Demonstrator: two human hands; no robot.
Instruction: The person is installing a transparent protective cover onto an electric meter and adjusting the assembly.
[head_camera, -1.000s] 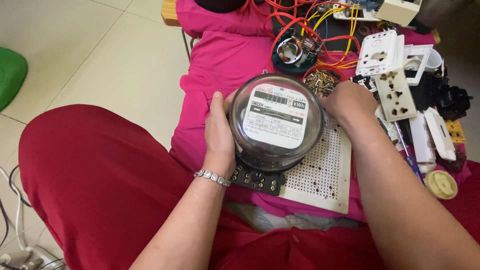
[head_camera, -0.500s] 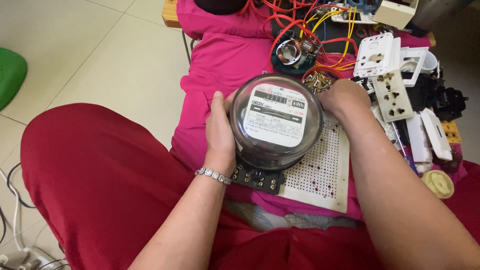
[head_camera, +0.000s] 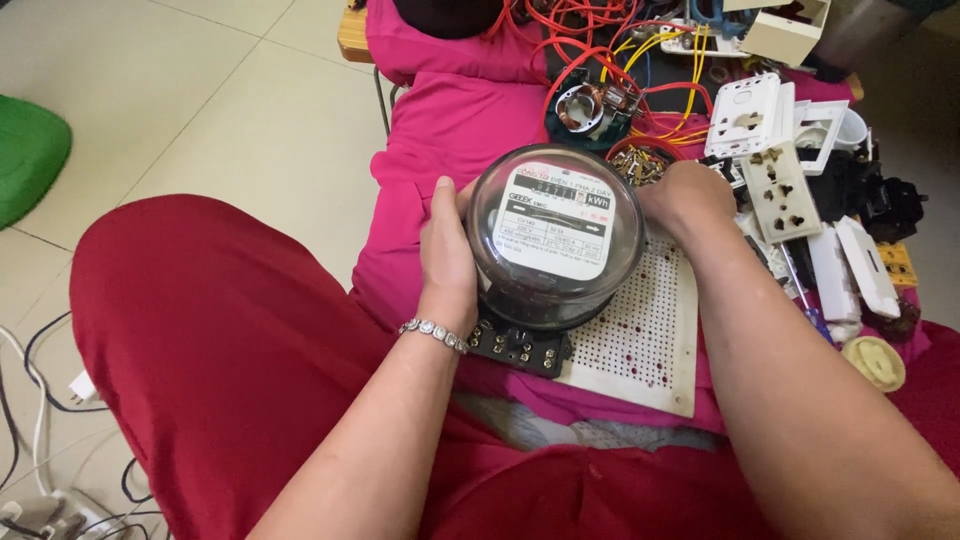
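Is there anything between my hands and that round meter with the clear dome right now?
Nothing visible. The left hand lies flat against the meter on its left side, and the right hand touches its upper right edge. The meter sits on a white perforated board.

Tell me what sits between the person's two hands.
In the head view, a round electricity meter with a clear dome lies between the left hand and the right hand; both hands touch its sides, and it rests on a white perforated board.

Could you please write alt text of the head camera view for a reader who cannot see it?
Both hands, left hand and right hand, hold a round glass-domed electricity meter over a white perforated board on pink cloth, with sockets and wires beyond.
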